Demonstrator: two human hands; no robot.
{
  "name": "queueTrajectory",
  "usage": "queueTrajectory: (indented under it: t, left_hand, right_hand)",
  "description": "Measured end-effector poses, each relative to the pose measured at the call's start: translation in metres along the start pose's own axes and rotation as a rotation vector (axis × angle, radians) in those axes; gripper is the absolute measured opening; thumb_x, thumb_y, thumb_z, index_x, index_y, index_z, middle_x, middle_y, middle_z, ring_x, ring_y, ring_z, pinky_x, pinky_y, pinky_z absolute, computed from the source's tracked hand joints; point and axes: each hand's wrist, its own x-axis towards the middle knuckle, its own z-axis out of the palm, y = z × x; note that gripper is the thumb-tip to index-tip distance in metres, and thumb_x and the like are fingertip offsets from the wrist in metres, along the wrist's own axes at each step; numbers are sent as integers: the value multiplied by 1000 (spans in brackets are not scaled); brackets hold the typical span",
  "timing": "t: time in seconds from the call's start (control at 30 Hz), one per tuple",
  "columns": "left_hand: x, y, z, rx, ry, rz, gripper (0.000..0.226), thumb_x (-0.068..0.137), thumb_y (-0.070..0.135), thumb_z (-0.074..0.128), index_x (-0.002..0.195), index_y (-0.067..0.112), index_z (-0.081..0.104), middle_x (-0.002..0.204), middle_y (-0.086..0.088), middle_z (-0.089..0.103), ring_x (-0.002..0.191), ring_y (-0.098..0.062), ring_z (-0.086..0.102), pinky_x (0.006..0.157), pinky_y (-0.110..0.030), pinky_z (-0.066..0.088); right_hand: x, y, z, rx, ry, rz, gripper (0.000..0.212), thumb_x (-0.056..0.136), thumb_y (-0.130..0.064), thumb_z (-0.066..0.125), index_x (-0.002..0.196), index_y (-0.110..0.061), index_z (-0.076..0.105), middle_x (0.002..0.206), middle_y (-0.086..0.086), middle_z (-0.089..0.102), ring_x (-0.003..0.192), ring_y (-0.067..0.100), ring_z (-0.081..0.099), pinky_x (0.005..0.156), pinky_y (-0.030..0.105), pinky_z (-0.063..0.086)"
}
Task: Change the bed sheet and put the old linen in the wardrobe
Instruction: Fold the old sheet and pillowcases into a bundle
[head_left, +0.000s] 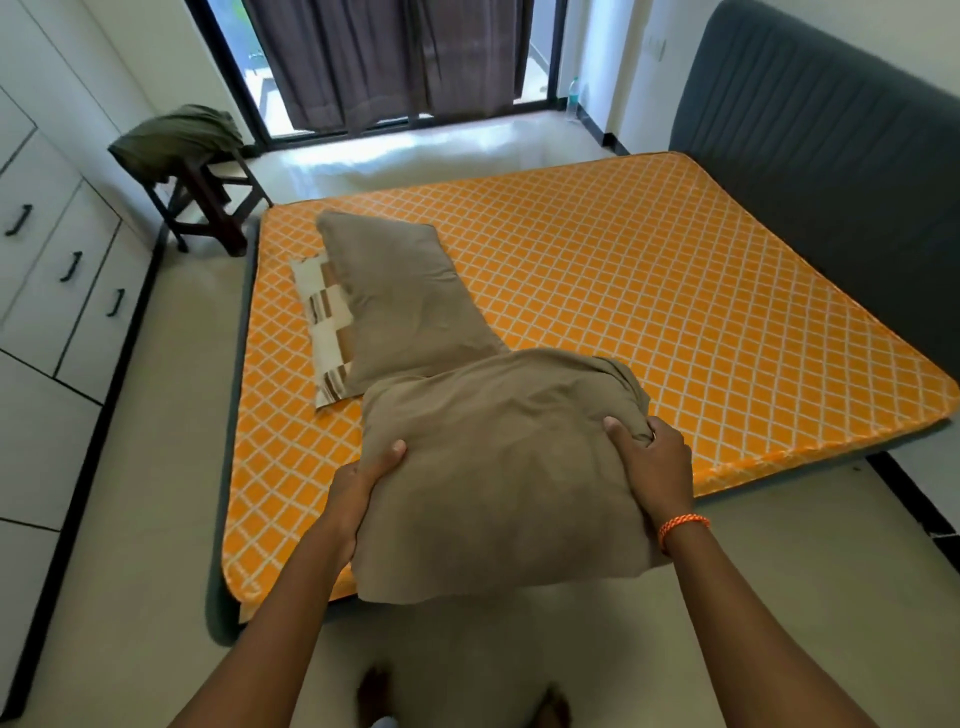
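I hold a pillow in a taupe-brown case (498, 467) over the near corner of the bare orange lattice-patterned mattress (649, 291). My left hand (358, 493) grips its left edge, thumb on top. My right hand (654, 462) grips bunched fabric at its right side. A second taupe pillow (400, 301) lies on the mattress beyond it, partly on top of a cream-and-brown patterned pillow (324, 322). White wardrobe doors with black handles (57, 291) line the left wall.
A dark wooden stool (208, 202) with olive-green cloth (176, 135) on it stands near the far left corner of the bed. A grey padded headboard (831, 182) runs along the right. Brown curtains (384, 57) cover the window. A bottle (573, 98) stands by the window.
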Motion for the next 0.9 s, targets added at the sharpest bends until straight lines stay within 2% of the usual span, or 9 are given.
queueTrajectory:
  t: [0.1,0.27,0.43,0.5,0.63,0.8,0.9]
  left_hand:
    - [7,5,-56,4,-2,4,64,78,57,87,118,9,78,113,-14,79,103,-37,77,101,-59,55]
    - [18,23,-158,54,2,53,54,87,53,78,118,9,76,107,-11,80,98,-31,78,93,-48,59]
    - [38,47,-269,90,24,74,49,88,50,78,117,11,76,102,-9,81,92,-27,79,84,-40,60]
    - [44,60,-307,103,34,86,45,88,49,78,115,12,77,99,-8,82,90,-25,79,79,-37,59]
    - [50,74,-368,116,40,75,55,85,54,78,119,10,75,103,-10,81,95,-28,79,89,-43,60]
    - [45,81,-412,63,63,50,55,86,54,77,119,11,75,106,-11,81,98,-30,78,96,-47,58]
    - [39,82,-429,15,97,60,53,87,52,77,118,10,75,105,-11,81,97,-29,78,94,-46,59]
  right_hand:
    - [-22,-29,44,-1,-4,-28,35,91,-53,74,83,-20,66,81,-1,69,74,18,65,63,37,50]
    - [-56,-75,137,-21,17,-50,34,89,-55,75,82,-23,65,82,-3,70,76,18,66,64,35,48]
    - [-95,-121,237,4,46,-51,31,88,-52,76,78,-26,62,77,-3,68,71,18,64,61,31,41]
    - [-109,-139,272,17,56,-49,30,89,-52,76,79,-26,63,78,-4,68,72,18,65,62,32,43]
    - [-128,-168,322,21,57,-38,32,88,-58,74,84,-27,68,81,-7,71,74,16,67,65,39,53]
    - [-131,-207,362,13,-3,-73,31,87,-59,74,88,-28,70,83,-10,72,75,12,68,64,34,51]
    - [-126,-224,382,7,-41,-100,34,85,-62,73,91,-29,72,84,-11,73,75,11,68,63,34,52]
